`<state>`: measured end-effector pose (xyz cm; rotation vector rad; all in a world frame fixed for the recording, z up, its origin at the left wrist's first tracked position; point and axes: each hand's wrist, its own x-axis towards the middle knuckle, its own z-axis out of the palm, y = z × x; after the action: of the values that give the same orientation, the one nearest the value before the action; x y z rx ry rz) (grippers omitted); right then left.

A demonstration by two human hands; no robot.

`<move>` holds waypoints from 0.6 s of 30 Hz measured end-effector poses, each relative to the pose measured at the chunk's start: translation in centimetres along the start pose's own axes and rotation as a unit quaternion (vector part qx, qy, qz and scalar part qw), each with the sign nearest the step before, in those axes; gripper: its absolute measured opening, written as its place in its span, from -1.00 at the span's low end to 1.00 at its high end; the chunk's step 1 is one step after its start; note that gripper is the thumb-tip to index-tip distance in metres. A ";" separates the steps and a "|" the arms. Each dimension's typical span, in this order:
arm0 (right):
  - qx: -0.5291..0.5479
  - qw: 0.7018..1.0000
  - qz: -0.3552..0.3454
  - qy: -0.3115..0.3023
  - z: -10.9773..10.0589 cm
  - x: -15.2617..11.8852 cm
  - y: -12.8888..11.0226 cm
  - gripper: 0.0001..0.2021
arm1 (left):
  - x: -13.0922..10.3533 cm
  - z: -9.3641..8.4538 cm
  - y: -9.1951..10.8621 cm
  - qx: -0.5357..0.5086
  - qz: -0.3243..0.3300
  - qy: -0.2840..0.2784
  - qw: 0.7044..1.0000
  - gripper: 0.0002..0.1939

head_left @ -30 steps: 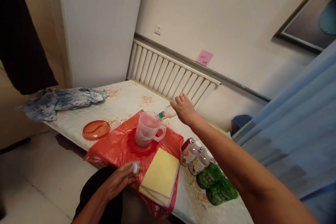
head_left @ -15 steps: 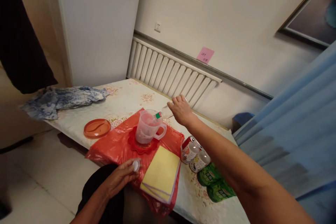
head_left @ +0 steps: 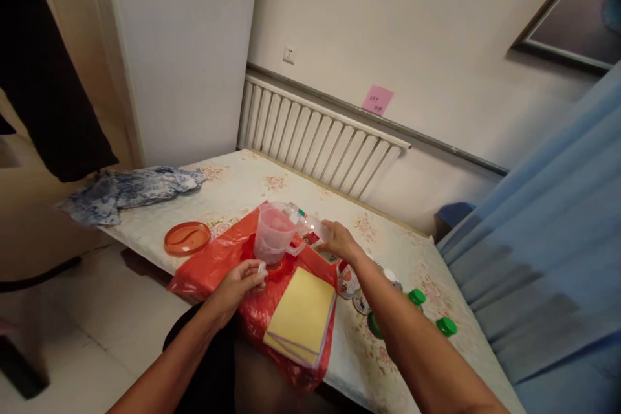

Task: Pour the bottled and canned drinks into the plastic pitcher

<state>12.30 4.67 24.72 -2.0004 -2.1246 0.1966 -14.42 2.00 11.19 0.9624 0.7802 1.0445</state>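
My left hand [head_left: 245, 281] pinches a small white cap [head_left: 262, 268] just in front of the translucent pink pitcher [head_left: 273, 233]. That pitcher stands on a red scalloped dish [head_left: 281, 270], its handle toward the right. Behind the handle, my right hand [head_left: 339, 240] is closed round a clear plastic bottle [head_left: 315, 226], which lies tilted with its neck end toward the pitcher. Under the dish spreads a red plastic bag [head_left: 213, 262]. Yellow booklets [head_left: 301, 317] rest on the bag, in front of the pitcher and to its right.
Drink cans [head_left: 347, 281] and green-capped bottles [head_left: 446, 326] are partly behind my right forearm. An orange lid [head_left: 187, 239] lies at the left, with a blue-white cloth [head_left: 145, 187] farther back. A radiator [head_left: 315, 132] runs along the wall.
My right hand has come down and toward the pitcher, bringing the bottle to a tilt. My left hand has moved up closer to the pitcher with the cap. The view has shifted slightly.
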 end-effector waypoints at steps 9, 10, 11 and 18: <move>0.193 0.979 -0.029 0.057 6.2 -6.9 2.7 -0.33 | 1.3 3.5 5.4 0.146 0.123 0.012 0.981 -0.51; 0.199 0.978 -0.034 0.056 6.6 -7.5 2.8 -0.33 | 1.3 3.7 5.5 0.168 0.132 0.009 0.977 -0.52; 0.202 0.977 -0.041 0.053 6.8 -8.1 2.8 -0.34 | 1.2 4.0 5.7 0.190 0.140 0.005 0.972 -0.54; 0.204 0.976 -0.047 0.054 6.9 -10.2 2.2 -0.35 | -0.2 5.7 6.5 0.338 0.182 -0.053 0.922 -0.65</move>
<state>13.26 -5.05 16.88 -1.6339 -1.9182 0.4567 -11.67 1.54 19.35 1.7963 0.9136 1.0392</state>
